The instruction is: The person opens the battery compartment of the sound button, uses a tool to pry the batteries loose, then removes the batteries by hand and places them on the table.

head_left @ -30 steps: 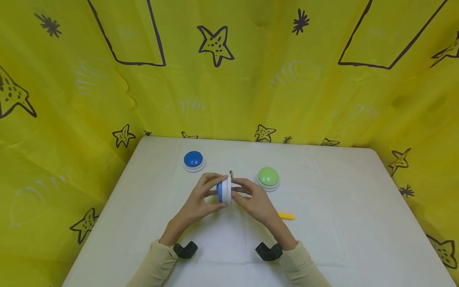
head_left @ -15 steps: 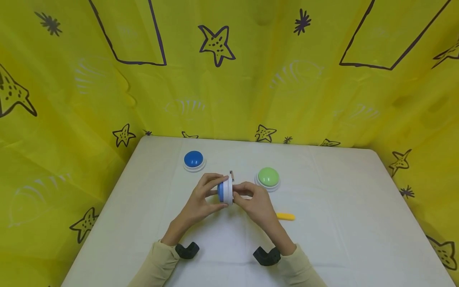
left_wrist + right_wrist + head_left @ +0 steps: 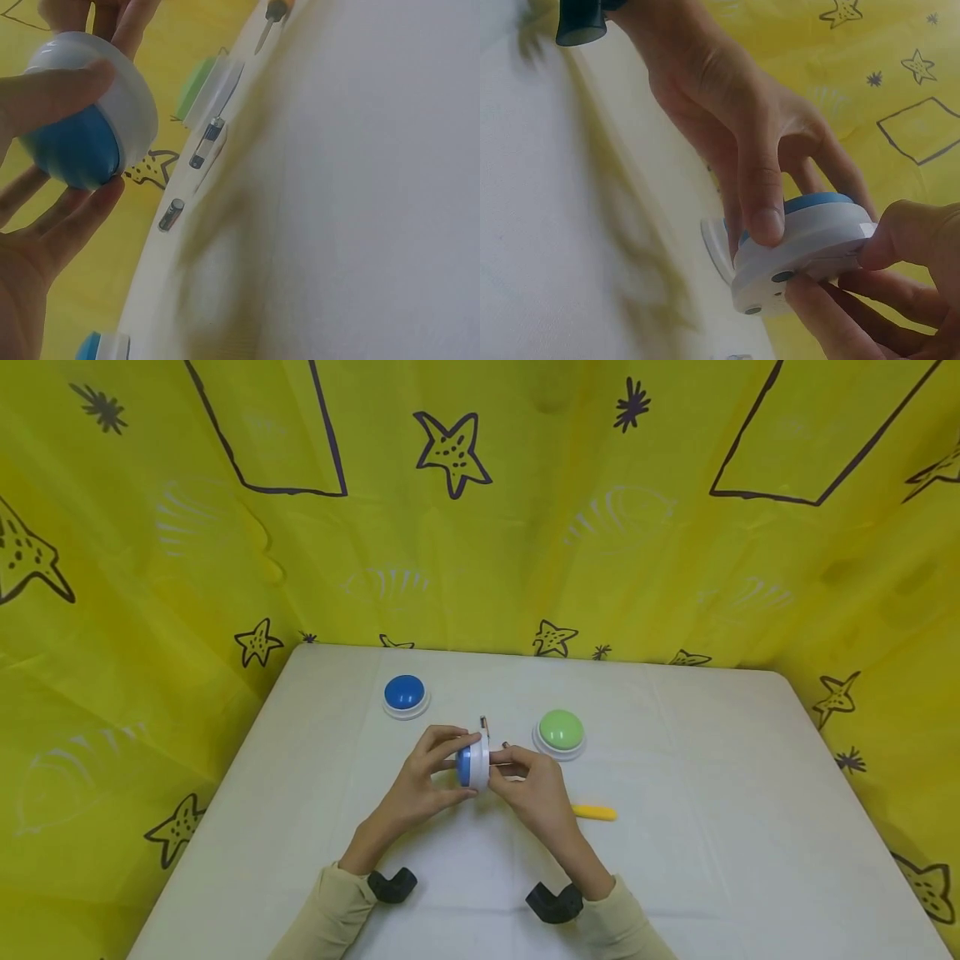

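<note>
My left hand (image 3: 420, 772) grips a round push button (image 3: 79, 146) with a blue dome and white base. It is held up on its side above the table, dome toward the left palm. In the right wrist view, the left thumb lies on the white rim. My right hand (image 3: 534, 781) is at the flat underside (image 3: 810, 274), thumb and index finger curled against it near a panel seam. Dark round spots show on that underside. The right fingertips partly hide the panel. Two small batteries, one battery (image 3: 207, 142) and another battery (image 3: 172, 214), lie on the table beyond.
On the white table (image 3: 675, 760), another blue button (image 3: 405, 693) stands at the back left. A green button (image 3: 561, 731) stands right of the hands. Behind the right wrist lies a yellow-handled screwdriver (image 3: 594, 812). A yellow patterned curtain (image 3: 480, 568) surrounds the table's back and sides.
The right fingers have drawn in against the underside and shifted slightly right and down. The button has moved slightly right. A second battery shows above the right fingers.
</note>
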A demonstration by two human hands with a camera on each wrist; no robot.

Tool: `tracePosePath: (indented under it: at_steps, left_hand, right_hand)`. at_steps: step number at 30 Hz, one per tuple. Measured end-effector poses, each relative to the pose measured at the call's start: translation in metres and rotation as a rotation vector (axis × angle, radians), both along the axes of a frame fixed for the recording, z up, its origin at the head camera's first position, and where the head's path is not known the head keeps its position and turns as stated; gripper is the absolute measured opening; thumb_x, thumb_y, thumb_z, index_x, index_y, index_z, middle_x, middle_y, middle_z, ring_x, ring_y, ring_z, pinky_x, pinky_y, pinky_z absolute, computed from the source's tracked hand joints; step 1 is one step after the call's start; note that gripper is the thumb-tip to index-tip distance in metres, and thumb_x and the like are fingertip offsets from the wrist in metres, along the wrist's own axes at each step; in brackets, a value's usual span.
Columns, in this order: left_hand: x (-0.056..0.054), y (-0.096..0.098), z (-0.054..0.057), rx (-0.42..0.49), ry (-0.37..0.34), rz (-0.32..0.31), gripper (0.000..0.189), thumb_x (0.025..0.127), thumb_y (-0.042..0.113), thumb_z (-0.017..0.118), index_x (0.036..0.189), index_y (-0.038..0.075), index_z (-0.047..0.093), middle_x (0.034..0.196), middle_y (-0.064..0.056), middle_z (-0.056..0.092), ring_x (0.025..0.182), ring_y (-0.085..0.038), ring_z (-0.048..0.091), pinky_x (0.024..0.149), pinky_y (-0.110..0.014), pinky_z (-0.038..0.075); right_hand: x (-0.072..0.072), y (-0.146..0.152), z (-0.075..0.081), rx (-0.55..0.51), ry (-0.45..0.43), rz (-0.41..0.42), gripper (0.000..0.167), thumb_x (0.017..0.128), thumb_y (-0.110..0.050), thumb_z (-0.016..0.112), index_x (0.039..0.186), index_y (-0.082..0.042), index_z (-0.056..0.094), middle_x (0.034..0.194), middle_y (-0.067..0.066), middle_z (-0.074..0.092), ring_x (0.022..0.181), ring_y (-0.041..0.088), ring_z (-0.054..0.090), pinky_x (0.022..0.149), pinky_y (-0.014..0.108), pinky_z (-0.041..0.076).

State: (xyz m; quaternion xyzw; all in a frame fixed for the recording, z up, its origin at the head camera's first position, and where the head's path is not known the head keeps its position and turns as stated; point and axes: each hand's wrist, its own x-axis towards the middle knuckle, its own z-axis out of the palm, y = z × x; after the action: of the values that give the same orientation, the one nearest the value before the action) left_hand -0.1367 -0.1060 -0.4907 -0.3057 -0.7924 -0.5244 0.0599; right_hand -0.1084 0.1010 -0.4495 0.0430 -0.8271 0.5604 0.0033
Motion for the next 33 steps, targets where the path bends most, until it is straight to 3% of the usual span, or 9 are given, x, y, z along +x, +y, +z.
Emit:
tracePosePath:
  at_steps: [8,16,22,26,33]
  left_hand:
    - [-0.002,-0.003,-0.001,-0.020,-0.024,0.006,0.079,0.076,-0.002,0.090,0.147,0.015,0.058,0.143,-0.012,0.048,0.133,-0.034,0.054,0.096,-0.040,0.060]
    - [-0.003,-0.003,0.000,-0.027,-0.109,0.023,0.081,0.077,-0.001,0.090,0.148,0.020,0.058,0.143,-0.008,0.049,0.134,-0.034,0.055,0.098,-0.045,0.060]
    - [-0.003,-0.002,-0.001,-0.041,-0.164,0.041,0.082,0.078,0.000,0.090,0.149,0.023,0.056,0.142,-0.008,0.049,0.134,-0.035,0.055,0.099,-0.050,0.058]
    - [-0.003,-0.002,-0.002,-0.019,-0.216,0.042,0.082,0.078,0.000,0.089,0.150,0.024,0.056,0.141,-0.008,0.049,0.135,-0.034,0.054,0.101,-0.047,0.058]
    - [-0.005,-0.002,-0.004,0.020,-0.262,0.042,0.082,0.078,-0.002,0.088,0.150,0.023,0.056,0.140,-0.009,0.048,0.130,-0.031,0.055,0.102,-0.040,0.057]
  right_hand:
    - [-0.002,0.005,-0.001,-0.017,-0.054,0.026,0.025,0.090,-0.002,0.070,0.114,-0.003,0.076,0.123,0.015,0.075,0.106,0.032,0.076,0.090,0.040,0.063]
    - [-0.008,0.015,-0.004,-0.196,-0.175,0.076,0.027,0.099,0.000,0.064,0.125,0.005,0.069,0.121,0.027,0.074,0.101,0.032,0.078,0.085,0.040,0.063]
    - [-0.011,0.020,-0.009,-0.259,-0.243,0.075,0.030,0.100,0.000,0.061,0.129,0.008,0.065,0.123,0.028,0.073,0.097,0.030,0.078,0.087,0.042,0.063]
    - [-0.013,0.025,-0.011,-0.298,-0.297,0.071,0.033,0.099,0.001,0.061,0.132,0.007,0.064,0.123,0.027,0.073,0.098,0.030,0.078,0.090,0.044,0.062]
    - [-0.014,0.040,-0.014,-0.329,-0.313,0.061,0.032,0.102,0.000,0.058,0.133,0.011,0.061,0.122,0.030,0.072,0.096,0.027,0.078,0.089,0.044,0.062]
